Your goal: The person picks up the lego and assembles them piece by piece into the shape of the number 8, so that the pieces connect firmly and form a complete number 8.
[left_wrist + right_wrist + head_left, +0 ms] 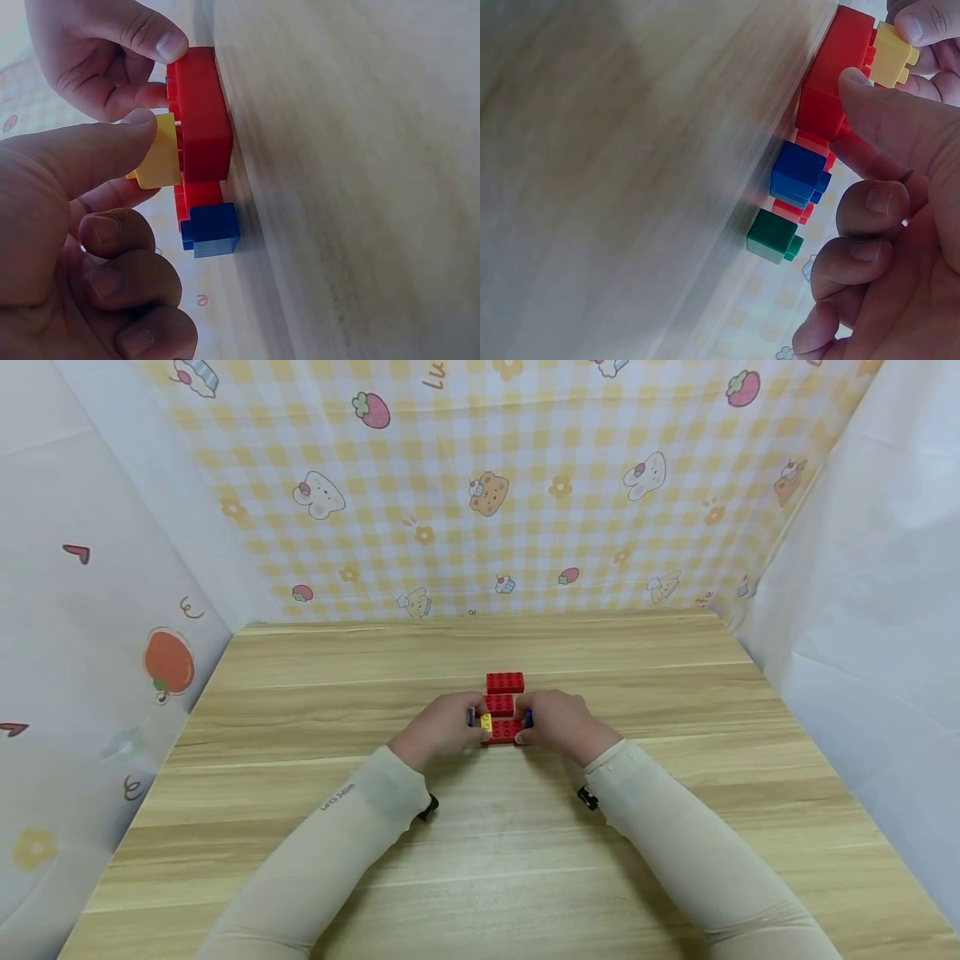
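My left hand (444, 724) pinches a yellow toy brick (160, 156) between thumb and finger, at the left end of a long red brick (206, 112). In the left wrist view the yellow brick's open side meets the red brick's studs. My right hand (561, 720) holds the right end of that same red brick, thumb on its near side, as the right wrist view shows. Behind it lie a second red brick (498, 704) and, farther back, a third red brick (506, 682). My fingers partly cover the front brick.
By the left end of the middle row is a blue brick (216, 229). Off the right ends stand another blue brick (795, 169) and a green brick (771, 235). All are on a wooden table (480, 860), with a checked cloth (450, 485) hanging behind.
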The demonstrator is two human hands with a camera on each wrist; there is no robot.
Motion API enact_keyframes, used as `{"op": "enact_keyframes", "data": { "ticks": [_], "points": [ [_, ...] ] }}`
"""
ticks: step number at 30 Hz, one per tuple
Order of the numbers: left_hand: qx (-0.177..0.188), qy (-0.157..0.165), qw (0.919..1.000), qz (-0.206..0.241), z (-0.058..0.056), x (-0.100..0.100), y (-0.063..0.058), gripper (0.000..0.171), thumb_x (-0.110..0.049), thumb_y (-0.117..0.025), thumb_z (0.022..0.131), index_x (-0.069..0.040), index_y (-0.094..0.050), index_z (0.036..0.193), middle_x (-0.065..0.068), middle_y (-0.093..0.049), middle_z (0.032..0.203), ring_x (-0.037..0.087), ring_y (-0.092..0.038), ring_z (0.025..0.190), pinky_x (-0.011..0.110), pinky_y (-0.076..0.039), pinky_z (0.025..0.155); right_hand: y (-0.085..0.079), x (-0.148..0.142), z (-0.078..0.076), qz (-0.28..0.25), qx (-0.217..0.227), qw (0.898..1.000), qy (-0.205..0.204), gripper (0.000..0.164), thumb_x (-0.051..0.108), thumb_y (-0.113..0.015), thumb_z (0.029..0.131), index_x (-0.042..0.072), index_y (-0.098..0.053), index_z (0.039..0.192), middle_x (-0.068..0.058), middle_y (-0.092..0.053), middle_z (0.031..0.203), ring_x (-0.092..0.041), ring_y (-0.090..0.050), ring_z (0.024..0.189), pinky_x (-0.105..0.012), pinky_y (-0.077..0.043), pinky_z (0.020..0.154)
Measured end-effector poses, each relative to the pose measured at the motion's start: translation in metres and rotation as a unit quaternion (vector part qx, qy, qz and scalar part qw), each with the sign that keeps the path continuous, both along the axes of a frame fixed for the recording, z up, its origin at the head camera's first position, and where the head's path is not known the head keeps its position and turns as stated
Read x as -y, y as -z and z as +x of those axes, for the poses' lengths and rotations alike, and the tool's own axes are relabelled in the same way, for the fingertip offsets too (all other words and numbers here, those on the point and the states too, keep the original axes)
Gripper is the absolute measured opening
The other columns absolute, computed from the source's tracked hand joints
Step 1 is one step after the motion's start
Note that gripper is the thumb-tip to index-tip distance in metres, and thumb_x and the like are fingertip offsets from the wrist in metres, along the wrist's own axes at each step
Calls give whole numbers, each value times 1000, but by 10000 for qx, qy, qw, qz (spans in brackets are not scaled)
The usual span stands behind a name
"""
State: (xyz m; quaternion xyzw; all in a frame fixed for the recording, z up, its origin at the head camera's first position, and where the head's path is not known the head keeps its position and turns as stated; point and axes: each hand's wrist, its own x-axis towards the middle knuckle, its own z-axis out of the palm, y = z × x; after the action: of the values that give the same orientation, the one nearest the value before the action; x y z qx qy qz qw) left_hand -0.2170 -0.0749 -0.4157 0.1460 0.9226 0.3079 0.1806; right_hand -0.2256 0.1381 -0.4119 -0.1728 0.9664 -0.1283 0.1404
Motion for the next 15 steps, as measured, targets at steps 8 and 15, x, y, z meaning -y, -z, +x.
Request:
{"op": "enact_keyframes", "data": {
  "ticks": [8,15],
  "points": [
    [-124,-2,9998,134,1,0,2,22,-21,-77,97,-14,-64,112,4,-65,99,22,-54,78,38,-47,75,-2,-1,1,-12,-9,10000,22,21,33,-86,90,21,-70,98,2,-66,86,-22,-60,82,-54,-46,81],
    [-42,-78,9994,345,1,4,5,30,-25,-77,97,-18,-66,123,3,-56,80,19,-49,69,35,-42,66,0,-2,0,-52,79,10000,20,20,33,-86,90,22,-70,98,3,-66,87,-22,-60,83,-56,-46,84]
  ]
}}
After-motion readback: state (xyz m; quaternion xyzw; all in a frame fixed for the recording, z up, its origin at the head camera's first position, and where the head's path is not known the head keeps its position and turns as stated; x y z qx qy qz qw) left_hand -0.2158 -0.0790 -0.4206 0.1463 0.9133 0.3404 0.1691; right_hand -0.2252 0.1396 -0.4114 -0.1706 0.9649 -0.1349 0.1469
